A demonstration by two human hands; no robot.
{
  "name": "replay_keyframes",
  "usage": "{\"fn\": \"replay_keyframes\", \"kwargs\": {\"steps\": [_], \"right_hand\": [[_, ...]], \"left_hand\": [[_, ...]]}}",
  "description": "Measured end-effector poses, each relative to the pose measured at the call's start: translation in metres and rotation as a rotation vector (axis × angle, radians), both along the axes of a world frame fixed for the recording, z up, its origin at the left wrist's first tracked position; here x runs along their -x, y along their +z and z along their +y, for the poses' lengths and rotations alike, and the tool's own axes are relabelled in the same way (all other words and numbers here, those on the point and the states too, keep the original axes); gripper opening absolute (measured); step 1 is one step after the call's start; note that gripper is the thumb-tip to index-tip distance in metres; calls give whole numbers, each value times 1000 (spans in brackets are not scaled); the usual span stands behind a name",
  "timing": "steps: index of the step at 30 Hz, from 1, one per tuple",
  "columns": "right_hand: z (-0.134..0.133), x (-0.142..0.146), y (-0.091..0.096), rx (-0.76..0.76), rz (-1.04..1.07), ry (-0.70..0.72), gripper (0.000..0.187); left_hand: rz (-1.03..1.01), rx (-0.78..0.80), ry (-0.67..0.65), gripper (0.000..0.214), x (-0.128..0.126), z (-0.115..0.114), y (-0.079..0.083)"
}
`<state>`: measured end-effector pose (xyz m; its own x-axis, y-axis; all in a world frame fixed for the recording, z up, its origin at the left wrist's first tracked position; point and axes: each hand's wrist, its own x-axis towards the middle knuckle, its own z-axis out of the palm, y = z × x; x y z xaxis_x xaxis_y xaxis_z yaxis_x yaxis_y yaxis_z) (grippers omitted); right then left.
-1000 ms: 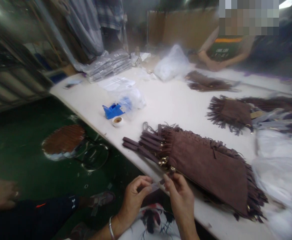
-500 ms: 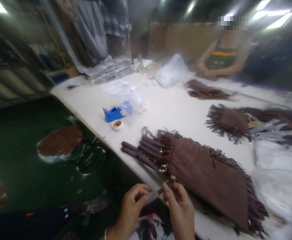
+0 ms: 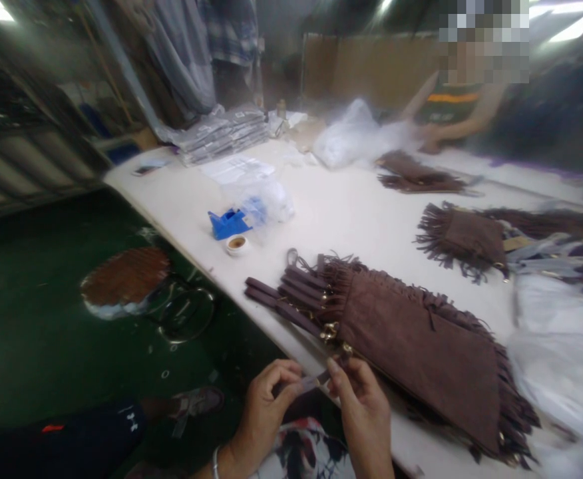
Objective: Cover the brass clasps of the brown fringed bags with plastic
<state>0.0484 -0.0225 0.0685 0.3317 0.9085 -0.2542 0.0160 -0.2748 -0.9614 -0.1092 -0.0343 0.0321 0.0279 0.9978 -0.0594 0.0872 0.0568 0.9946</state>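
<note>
My left hand (image 3: pixel 267 402) and my right hand (image 3: pixel 362 407) meet at the near table edge. Both pinch a thin brown strap end (image 3: pixel 316 380) with a small clear piece round it, which I cannot make out well. The strap leads up to a gold clasp (image 3: pixel 329 331) on a stack of brown suede fringed bags (image 3: pixel 416 339) lying just beyond my hands. Folded brown straps (image 3: pixel 286 299) stick out from the stack's left side.
On the white table (image 3: pixel 351 213) lie a blue tape dispenser (image 3: pixel 228 223), a small tape roll (image 3: pixel 236 244), clear plastic bags (image 3: pixel 264 196), and more fringed bags (image 3: pixel 458 236). White plastic (image 3: pixel 561 346) sits at right. A person's arm (image 3: pixel 446 126) works at the far side. A round stool (image 3: pixel 126 278) stands on the green floor.
My hands stay pinched on the strap end, shifting only slightly. The person at the far side has moved a hand toward the white bag. The view wobbled a little.
</note>
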Motion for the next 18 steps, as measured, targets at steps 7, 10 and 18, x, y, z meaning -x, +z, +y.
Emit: {"fn": "replay_keyframes", "kwargs": {"steps": [7,10,18], "right_hand": [[-2,-2,-3,4,-39,20,36],[-3,-4,-8,11,-29,29,36],[-3,-2,-16,25,49,51,35]], "left_hand": [[76,-52,-36,10,-1,-1,4],[83,-54,-39,10,-1,-2,4],[55,-26,-41,10,-8,-2,9]]}}
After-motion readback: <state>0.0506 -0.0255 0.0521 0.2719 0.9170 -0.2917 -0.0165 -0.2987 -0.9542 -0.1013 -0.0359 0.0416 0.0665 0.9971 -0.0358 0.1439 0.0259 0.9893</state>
